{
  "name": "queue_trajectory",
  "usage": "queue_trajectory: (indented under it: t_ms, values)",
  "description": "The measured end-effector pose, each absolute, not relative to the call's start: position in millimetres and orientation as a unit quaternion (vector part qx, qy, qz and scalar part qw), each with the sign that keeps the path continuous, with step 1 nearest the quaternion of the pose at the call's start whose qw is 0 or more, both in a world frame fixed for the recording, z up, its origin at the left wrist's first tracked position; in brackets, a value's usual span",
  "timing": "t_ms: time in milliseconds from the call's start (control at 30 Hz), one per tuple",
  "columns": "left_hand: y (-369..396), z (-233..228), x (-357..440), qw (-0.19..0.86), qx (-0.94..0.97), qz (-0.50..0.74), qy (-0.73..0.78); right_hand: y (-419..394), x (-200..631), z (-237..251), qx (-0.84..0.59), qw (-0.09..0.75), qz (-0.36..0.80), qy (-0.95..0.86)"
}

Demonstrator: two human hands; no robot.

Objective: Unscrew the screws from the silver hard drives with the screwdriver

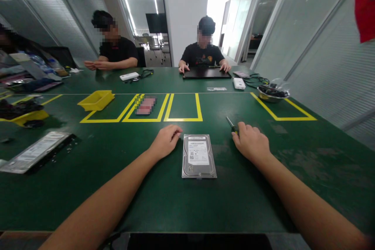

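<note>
**One hard drive between my two hands**

One hard drive [199, 156] lies flat on the green desk [117, 187], between my hands and touching neither. It is a flat metal rectangle with a dull silver casing, rounded corners and one white printed label on its top face.

My left hand [165, 140] rests on the desk just left of the drive's upper corner, fingers curled loosely under and holding nothing. My right hand [251, 141] rests on the desk to the drive's right, fingers closed around the handle of one screwdriver [231, 124]; its thin dark shaft points away from me past my knuckles.

Beyond my hands, yellow tape marks three rectangular outlines side by side on the desk, and a fourth yellow outline lies farther off beyond my right hand. One yellow plastic tray [96, 100], shallow and rectangular, sits at the left end of the three. One round metal bowl [272, 94] holding dark cables stands in the fourth outline.

Far left of my left hand lies one long flat silver panel [35, 151] with a printed label, resting on something dark.

Across the desk sit two people in black shirts; one has both hands on a flat black slab [206, 73]. Two small white boxes [239, 83] lie near them.
</note>
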State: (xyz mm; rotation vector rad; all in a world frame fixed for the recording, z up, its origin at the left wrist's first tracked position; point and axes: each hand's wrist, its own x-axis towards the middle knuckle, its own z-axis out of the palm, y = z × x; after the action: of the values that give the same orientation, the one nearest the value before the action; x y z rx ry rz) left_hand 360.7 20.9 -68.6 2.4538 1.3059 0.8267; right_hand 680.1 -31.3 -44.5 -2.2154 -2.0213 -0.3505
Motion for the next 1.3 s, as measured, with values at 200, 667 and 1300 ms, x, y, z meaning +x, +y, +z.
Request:
queue_trajectory:
  t_ms: [200, 667, 1300]
  values:
    - [5, -61, 318, 0.051, 0.83, 0.243, 0.5, -41, 673, -43, -0.558, 0.2, -0.107, -0.798]
    - [-20, -40, 128, -0.148, 0.578, -0.136, 0.791, -45, 658, -58, -0.379, 0.25, 0.091, -0.886]
    - [-17, -20, 115, -0.068, 0.6, -0.186, 0.775, -48, 653, -61, -0.374, 0.252, 0.095, -0.887]
